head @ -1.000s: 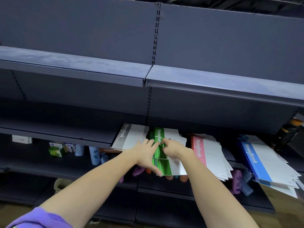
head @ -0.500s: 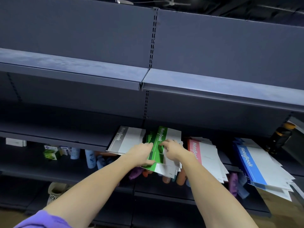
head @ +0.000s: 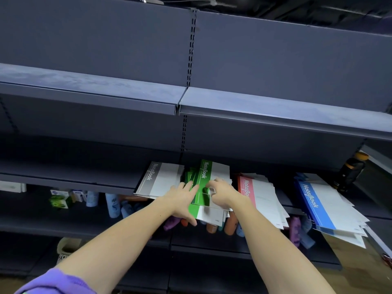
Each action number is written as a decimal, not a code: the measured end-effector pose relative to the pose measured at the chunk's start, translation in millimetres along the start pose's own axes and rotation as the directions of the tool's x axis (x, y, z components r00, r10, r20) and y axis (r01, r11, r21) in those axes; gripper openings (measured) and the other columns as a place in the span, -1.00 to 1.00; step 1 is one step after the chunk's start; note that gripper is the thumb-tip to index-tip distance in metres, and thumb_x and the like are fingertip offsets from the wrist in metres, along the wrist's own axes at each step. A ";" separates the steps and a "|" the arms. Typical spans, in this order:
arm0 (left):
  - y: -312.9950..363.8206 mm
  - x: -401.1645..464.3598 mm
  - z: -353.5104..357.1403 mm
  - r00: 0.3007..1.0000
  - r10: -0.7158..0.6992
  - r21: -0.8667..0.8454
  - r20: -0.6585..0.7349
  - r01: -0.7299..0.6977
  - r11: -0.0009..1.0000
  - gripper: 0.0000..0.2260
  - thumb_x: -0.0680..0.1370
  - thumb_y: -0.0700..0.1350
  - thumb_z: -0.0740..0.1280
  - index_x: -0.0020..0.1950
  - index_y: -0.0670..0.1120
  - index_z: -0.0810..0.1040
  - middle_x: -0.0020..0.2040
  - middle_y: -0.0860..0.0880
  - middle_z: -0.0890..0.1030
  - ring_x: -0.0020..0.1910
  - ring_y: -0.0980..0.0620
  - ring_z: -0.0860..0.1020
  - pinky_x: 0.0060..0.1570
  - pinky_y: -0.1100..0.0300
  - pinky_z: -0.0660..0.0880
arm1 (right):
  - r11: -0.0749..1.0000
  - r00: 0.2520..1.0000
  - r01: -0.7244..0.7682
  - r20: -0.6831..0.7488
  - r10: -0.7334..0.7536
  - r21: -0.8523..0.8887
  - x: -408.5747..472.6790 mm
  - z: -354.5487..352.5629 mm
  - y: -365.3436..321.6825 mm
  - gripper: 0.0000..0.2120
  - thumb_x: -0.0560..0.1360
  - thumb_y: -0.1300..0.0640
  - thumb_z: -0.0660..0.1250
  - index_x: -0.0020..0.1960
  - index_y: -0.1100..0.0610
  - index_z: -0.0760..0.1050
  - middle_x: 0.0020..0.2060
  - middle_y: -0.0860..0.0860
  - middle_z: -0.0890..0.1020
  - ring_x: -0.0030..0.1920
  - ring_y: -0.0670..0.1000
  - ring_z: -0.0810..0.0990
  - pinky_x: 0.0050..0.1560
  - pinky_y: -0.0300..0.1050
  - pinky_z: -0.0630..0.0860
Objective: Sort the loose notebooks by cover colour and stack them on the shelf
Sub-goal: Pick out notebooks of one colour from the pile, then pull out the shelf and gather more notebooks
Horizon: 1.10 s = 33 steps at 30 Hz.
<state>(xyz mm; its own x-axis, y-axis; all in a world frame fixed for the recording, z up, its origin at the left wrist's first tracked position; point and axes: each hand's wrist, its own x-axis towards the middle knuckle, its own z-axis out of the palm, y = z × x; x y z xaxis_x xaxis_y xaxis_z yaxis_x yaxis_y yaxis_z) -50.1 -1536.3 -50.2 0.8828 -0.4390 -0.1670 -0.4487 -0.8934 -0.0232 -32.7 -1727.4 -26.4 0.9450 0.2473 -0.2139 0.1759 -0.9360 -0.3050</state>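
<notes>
Both hands, left [head: 182, 198] and right [head: 222, 193], have slid the green pile [head: 204, 181] straighter at centre frame; fingers flat, pressing, nothing clamped. Green stack nearly squared.

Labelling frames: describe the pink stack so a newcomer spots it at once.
On the middle shelf four notebook piles sit in a row. The pink stack is third from the left, just right of the right hand. Only its spine band is pink; its neighbours are green and blue.
</notes>
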 end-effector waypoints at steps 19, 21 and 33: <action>-9.6 -12.6 4.3 0.958 -0.138 -0.112 -0.253 0.112 0.987 -0.18 0.47 0.36 0.31 0.55 -0.09 0.17 0.46 -0.06 0.35 0.40 -0.11 0.36 0.35 -0.07 0.33 | 0.999 0.998 0.035 -0.060 -0.035 -0.003 -9.0 9.5 -18.1 -0.51 0.58 0.25 0.18 0.49 0.03 0.32 0.41 0.04 0.37 0.32 0.14 0.44 0.30 0.07 0.44; -24.7 -22.0 -1.6 0.952 -0.156 -0.102 -0.264 0.133 0.986 -0.24 0.48 0.34 0.29 0.52 -0.08 0.23 0.42 -0.07 0.39 0.36 -0.12 0.39 0.33 -0.05 0.34 | 0.998 0.997 0.053 -0.056 -0.054 -0.017 -4.0 11.8 -29.5 -0.53 0.59 0.20 0.21 0.49 0.03 0.32 0.40 0.04 0.38 0.31 0.15 0.45 0.30 0.06 0.44; -161.5 -124.5 0.3 0.924 -0.302 -0.110 -0.233 0.283 0.953 -0.36 0.52 0.33 0.25 0.46 -0.04 0.31 0.30 -0.04 0.48 0.26 -0.11 0.44 0.19 -0.02 0.40 | 0.984 0.982 0.179 -0.054 -0.179 0.007 24.5 44.3 -178.5 -0.46 0.59 -0.01 0.30 0.51 0.10 0.28 0.41 0.08 0.38 0.41 0.12 0.38 0.37 0.00 0.34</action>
<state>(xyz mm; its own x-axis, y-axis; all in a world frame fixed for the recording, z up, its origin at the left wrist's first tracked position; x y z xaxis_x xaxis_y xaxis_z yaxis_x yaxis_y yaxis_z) -87.6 -1337.4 -25.9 0.9840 -0.1581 0.0826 -0.1618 -0.9860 0.0393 -53.1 -1543.2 -18.3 0.9119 0.3967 -0.1053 0.3407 -0.8747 -0.3448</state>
